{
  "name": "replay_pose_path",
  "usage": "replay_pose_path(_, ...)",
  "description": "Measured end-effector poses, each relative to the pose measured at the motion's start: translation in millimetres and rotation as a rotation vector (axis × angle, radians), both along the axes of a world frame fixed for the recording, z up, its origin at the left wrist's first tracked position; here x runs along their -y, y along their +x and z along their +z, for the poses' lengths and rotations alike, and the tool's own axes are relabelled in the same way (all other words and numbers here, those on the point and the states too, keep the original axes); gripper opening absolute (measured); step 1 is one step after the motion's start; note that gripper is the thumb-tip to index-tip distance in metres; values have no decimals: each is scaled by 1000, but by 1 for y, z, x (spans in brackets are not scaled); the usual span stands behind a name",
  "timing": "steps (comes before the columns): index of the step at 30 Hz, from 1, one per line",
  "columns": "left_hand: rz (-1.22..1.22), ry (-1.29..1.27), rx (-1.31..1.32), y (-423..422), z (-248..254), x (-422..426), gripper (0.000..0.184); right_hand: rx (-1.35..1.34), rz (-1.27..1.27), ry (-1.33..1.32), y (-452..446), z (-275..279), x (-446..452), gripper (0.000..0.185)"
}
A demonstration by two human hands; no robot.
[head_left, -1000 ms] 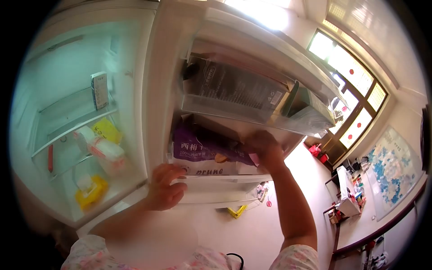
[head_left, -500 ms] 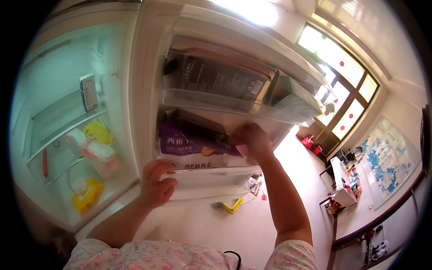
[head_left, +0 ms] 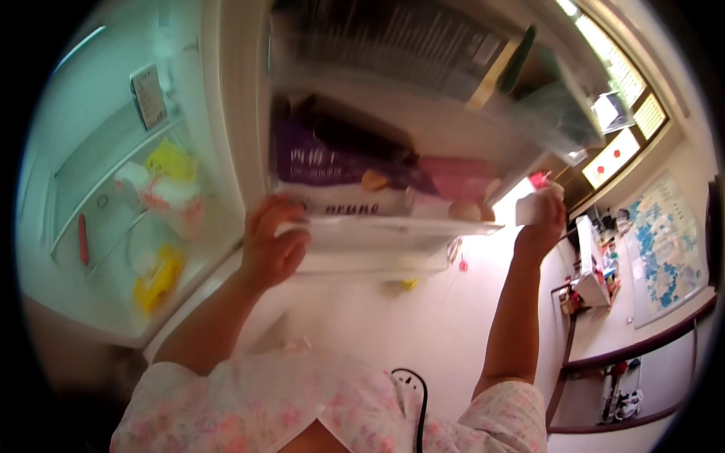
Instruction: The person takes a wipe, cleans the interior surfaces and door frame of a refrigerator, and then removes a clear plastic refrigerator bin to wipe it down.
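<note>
My left hand (head_left: 276,241) has its fingers curled over the left end of the lower door shelf (head_left: 377,224) of an open fridge. In that shelf stand a purple and white prune bag (head_left: 317,162), a dark long packet (head_left: 359,136) lying across it, and a pink packet (head_left: 457,177). A rounded beige shape (head_left: 468,210) shows by the rim. My right hand (head_left: 542,226) is off the shelf's right end, closed on a small white thing (head_left: 531,209) whose kind I cannot make out.
A dark box (head_left: 393,49), blurred, stands in the upper door shelf. Inside the fridge at left are a yellow bag (head_left: 171,160), a white plastic-wrapped bundle (head_left: 162,192) and another yellow packet (head_left: 158,279). A white table (head_left: 590,260) stands far right.
My right hand has left the packets in the shelf and moved right, past the shelf's end. My left hand stays at the shelf. The view has shifted, and the door contents appear higher.
</note>
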State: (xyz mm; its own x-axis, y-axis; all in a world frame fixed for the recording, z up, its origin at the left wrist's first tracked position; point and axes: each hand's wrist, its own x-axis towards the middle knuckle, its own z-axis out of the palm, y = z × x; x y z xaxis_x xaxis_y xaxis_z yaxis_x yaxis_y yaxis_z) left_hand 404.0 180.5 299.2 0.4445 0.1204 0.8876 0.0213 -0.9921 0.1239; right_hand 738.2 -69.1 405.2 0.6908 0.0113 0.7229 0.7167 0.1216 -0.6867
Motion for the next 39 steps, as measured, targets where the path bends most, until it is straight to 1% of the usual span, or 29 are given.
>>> replay_pose_path(2,3,-10,-16,1,1,-1,12,-149,364,333,26,-28,29,15)
replay_pose_path(3,0,-25,5,1,0,-1,13,-161,866,406,34,-43,47,16)
replay_pose_path(4,-2,-34,35,1,2,-1,13,-445,663,648,29,-59,57,20)
replay_pose_path(6,-6,-22,33,1,5,-2,15,-368,186,566,38,-132,73,24)
replay_pose_path(8,-22,-36,76,2,4,-3,16,-808,271,1069,18,-169,81,27)
replay_pose_path(10,-6,-27,57,0,8,-3,16,-900,194,936,-18,-183,65,28)
replay_pose_path(12,-3,-24,23,-4,9,-1,16,-804,297,519,-34,-210,58,30)
replay_pose_path(14,11,10,22,-5,11,-1,18,-838,298,300,-64,-198,35,32)
replay_pose_path(16,7,-12,13,-5,13,-4,18,-883,361,157,-83,-189,15,34)
replay_pose_path(18,11,39,24,-11,12,-7,17,-771,216,-95,-98,-180,5,29)
replay_pose_path(20,-4,70,22,-15,17,-11,17,-610,139,-399,-107,-169,-1,29)
replay_pose_path(21,11,46,3,-15,18,-12,17,-627,151,-426,-108,-168,-4,29)
replay_pose_path(23,-52,52,48,-15,19,-12,21,-213,45,-684,-104,-171,-11,24)
replay_pose_path(24,-38,41,39,-18,25,-10,21,-217,60,-696,-100,-173,-13,24)
replay_pose_path(26,-76,-37,-75,-24,31,-7,12,-31,74,-949,-92,-179,-18,25)
replay_pose_path(27,-109,53,142,-14,21,-12,8,-29,86,-958,-88,-180,-20,25)
replay_pose_path(28,-96,47,141,-19,11,-8,8,-64,79,-1104,-83,-180,-23,27)
replay_pose_path(29,-56,-49,120,-26,2,-2,12,-98,71,-1250,-77,-179,-26,29)
replay_pose_path(30,-8,-149,99,-36,-10,0,22,-89,92,-1261,-68,-181,-34,29)
replay_pose_path(32,-11,-143,69,-52,-31,-2,22,-227,231,-1595,-58,-177,-46,37)
replay_pose_path(33,-11,-294,-31,-62,-48,5,23,-361,386,-1594,-56,-176,-56,40)
replay_pose_path(34,-18,-435,-126,-68,-56,7,24,-355,395,-1608,-55,-179,-64,40)
replay_pose_path(35,-7,-421,-138,-69,-51,9,24,-330,454,-1633,-55,-178,-65,41)
replay_pose_path(36,25,-440,-133,-76,-57,16,24,-283,537,-1682,-54,-179,-74,41)
replay_pose_path(37,3,-485,-220,-82,-69,21,26,-273,552,-1698,-60,-178,-83,41)
replay_pose_path(38,-35,-514,-311,-82,-72,25,28,-282,619,-1615,-69,-167,-87,40)
replay_pose_path(39,-45,-544,-345,-81,-82,31,30,-278,708,-1561,-78,-165,-100,40)
